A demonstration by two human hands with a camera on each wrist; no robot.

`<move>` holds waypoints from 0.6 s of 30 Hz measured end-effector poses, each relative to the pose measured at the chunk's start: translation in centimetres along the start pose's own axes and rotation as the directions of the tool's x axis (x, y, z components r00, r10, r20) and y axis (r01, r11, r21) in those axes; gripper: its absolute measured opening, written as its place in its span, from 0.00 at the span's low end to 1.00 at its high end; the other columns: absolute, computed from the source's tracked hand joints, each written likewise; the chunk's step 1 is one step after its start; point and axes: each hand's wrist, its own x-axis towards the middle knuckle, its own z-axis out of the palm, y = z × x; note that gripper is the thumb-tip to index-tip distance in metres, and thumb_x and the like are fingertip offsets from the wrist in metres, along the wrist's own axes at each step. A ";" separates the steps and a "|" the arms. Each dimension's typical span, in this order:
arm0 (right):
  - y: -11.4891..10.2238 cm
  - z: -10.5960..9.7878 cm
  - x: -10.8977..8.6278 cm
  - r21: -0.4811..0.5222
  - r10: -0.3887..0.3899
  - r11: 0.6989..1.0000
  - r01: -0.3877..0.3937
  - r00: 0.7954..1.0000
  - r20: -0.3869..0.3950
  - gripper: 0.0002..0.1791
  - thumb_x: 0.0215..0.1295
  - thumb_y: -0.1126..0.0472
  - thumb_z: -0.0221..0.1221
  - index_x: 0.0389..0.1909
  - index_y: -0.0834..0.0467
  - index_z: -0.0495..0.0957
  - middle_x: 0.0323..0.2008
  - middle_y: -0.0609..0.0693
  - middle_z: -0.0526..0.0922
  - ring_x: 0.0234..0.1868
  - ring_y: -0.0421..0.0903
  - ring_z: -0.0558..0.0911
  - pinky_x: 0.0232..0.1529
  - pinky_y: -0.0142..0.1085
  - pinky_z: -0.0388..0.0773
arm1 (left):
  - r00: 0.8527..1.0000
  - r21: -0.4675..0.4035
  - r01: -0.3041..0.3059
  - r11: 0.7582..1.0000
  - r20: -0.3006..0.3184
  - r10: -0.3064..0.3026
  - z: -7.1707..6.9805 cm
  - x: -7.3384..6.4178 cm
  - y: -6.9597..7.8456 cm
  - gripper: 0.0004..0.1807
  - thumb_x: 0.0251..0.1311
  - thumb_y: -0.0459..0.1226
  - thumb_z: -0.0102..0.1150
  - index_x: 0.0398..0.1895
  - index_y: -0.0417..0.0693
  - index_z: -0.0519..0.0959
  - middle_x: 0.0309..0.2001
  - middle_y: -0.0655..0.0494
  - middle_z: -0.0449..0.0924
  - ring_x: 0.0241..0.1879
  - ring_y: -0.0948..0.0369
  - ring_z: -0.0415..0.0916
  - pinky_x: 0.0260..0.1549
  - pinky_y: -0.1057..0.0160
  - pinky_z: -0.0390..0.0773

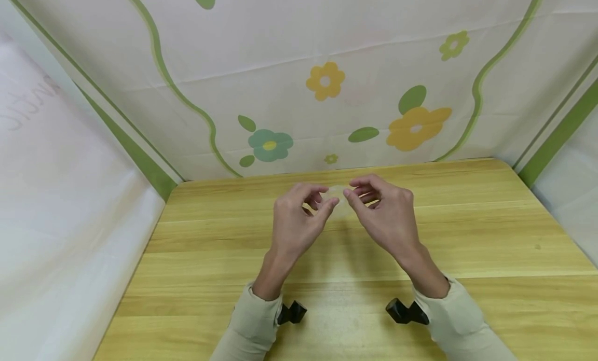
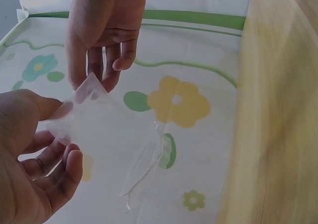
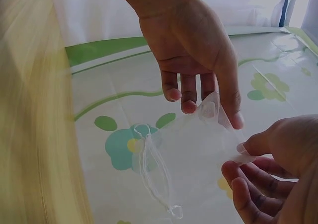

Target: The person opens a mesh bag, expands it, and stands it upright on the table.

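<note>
A sheer white drawstring pouch (image 2: 112, 134) hangs above the table, its cord (image 3: 154, 174) and gathered mouth at the lower end. My left hand (image 1: 299, 216) pinches one upper corner between thumb and fingers. Close beside it, my right hand (image 1: 388, 213) pinches the other upper corner the same way. In the head view only a pale bit of the pouch (image 1: 337, 190) shows between the hands. Through the thin cloth the printed backdrop shows, and I make out nothing inside.
Beneath the hands lies a wood-grain table (image 1: 196, 278). A white curtain (image 1: 271, 65) with printed flowers and green lines stands behind its far edge, and white sheets (image 1: 60, 195) hang at both sides. Black mounts (image 1: 291, 312) stick out from both sleeves.
</note>
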 end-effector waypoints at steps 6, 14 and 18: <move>0.0 0.1 0.0 0.003 -0.013 1.000 0.013 1.000 0.013 0.09 0.69 0.60 0.73 0.45 0.60 0.88 0.34 0.52 0.93 0.31 0.47 0.92 0.32 0.19 0.82 | 1.000 0.001 0.004 1.000 0.004 -0.004 0.1 0.0 0.0 0.09 0.61 0.28 0.76 0.43 0.37 0.88 0.28 0.49 0.83 0.26 0.59 0.83 0.25 0.73 0.83; 0.2 0.0 0.0 0.005 -0.048 0.999 0.048 0.998 0.041 0.15 0.63 0.63 0.77 0.49 0.60 0.88 0.37 0.51 0.92 0.34 0.45 0.92 0.32 0.20 0.83 | 0.999 -0.012 0.046 0.999 -0.003 -0.046 0.1 0.0 -0.1 0.09 0.63 0.28 0.74 0.45 0.36 0.87 0.30 0.48 0.83 0.28 0.57 0.84 0.26 0.67 0.87; 0.3 0.0 0.1 0.019 -0.057 0.998 0.056 0.996 0.062 0.19 0.59 0.67 0.77 0.51 0.60 0.87 0.39 0.53 0.92 0.35 0.46 0.91 0.33 0.22 0.84 | 0.997 -0.034 0.082 0.996 -0.015 -0.082 -0.1 0.1 -0.1 0.09 0.65 0.29 0.72 0.47 0.37 0.87 0.32 0.48 0.82 0.31 0.56 0.85 0.26 0.63 0.88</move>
